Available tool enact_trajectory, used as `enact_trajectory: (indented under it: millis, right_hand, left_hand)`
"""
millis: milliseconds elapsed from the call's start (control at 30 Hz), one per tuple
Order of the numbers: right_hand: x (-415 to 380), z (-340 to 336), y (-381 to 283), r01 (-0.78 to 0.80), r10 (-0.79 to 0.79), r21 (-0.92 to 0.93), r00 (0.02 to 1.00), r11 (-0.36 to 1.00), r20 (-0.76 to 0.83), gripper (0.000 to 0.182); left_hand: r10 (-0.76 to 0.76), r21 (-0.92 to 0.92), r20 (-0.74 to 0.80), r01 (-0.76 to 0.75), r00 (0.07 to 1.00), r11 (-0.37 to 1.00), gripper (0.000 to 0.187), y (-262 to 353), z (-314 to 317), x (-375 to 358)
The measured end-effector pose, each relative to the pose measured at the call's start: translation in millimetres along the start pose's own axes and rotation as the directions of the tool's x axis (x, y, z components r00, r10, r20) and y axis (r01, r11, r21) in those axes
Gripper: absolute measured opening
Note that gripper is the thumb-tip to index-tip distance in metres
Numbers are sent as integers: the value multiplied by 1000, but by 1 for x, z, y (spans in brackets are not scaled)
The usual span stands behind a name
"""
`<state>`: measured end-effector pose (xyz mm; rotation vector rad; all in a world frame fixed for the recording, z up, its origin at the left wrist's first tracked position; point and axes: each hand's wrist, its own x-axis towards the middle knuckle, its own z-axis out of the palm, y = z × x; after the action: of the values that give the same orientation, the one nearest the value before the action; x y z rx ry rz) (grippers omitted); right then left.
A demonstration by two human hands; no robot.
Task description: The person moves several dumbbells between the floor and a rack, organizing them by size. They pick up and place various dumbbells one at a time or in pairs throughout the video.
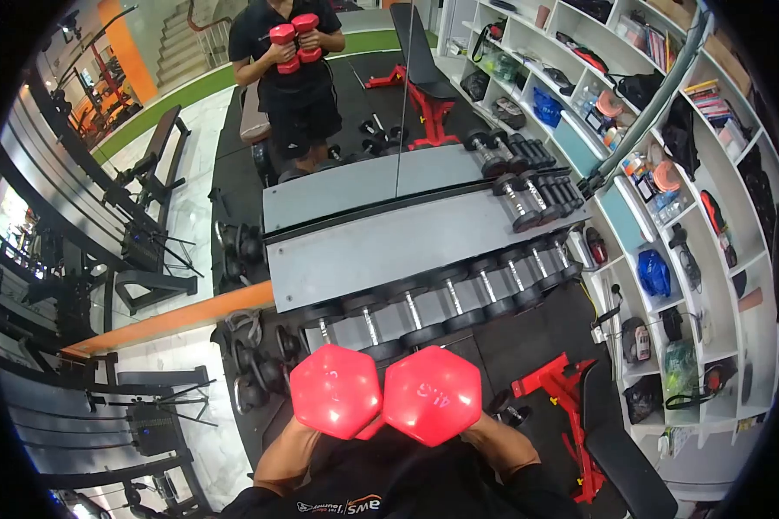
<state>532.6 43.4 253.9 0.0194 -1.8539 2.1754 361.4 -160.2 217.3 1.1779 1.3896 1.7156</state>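
Two red hexagonal dumbbells stand upright side by side before my chest, their upper ends toward the camera. My right hand [298, 434] grips the red dumbbell [336, 392] on the image's left. My left hand [486, 430] is closed on the other red dumbbell [433, 395], marked "4KG". Both heads hide most of my fingers. In the mirror, the reflected dumbbells [283, 48] show fingers wrapped around their handles at chest height.
Ahead, a grey rack [381, 259] carries a row of black-and-chrome dumbbells [454, 297] below the mirror. Kettlebells [255, 372] sit on the floor at left. A red-framed bench [614, 441] and white shelves [736, 311] with bags stand at right.
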Motion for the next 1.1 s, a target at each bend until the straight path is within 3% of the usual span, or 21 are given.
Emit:
enact_trajectory:
  millis: [133,200,233,300,433,533,567,633,800,900,1000,1100]
  right_hand:
    - [31,-11,-5,-2,4,21,997,1000,-71,55]
    - [41,-18,-8,-3,6,24,993,1000,-116,54]
    - [43,-22,-9,-6,9,24,990,1000,-139,54]
    - [46,-31,-13,-5,10,27,981,1000,-194,53]
    - [46,-61,-19,15,2,58,956,998,-292,53]
    - [42,-91,-24,31,-2,78,939,997,-345,52]
    - [40,-103,-26,36,-4,82,934,996,-358,52]
    - [36,-132,-29,44,-5,97,927,994,-374,51]
    - [37,-218,-46,57,-7,130,933,990,-359,50]
    - [36,-270,-55,48,0,140,945,989,-328,49]
    - [31,-314,-64,35,16,159,951,987,-308,49]
    - [27,-348,-70,24,35,197,956,980,-290,48]
  left_hand:
    - [177,281,72,-190,982,940,58,1,-16,39]
    - [210,222,95,-226,973,948,62,0,-16,60]
    - [202,28,97,-206,974,978,60,-1,-14,73]
    - [216,-53,140,-210,966,976,58,-7,-12,91]
    - [271,326,301,-366,914,872,56,-13,-8,125]
    - [150,-17,319,-152,936,988,57,-26,7,150]
    - [63,-274,327,31,943,961,57,-27,15,163]
    - [-6,-506,349,194,937,841,57,-33,38,187]
    - [118,-482,275,30,954,876,57,-53,101,249]
    - [130,-358,117,-80,985,930,40,-35,153,299]
    - [150,-169,29,-143,988,975,37,-38,189,324]
    - [291,318,80,-301,953,899,39,-50,207,341]
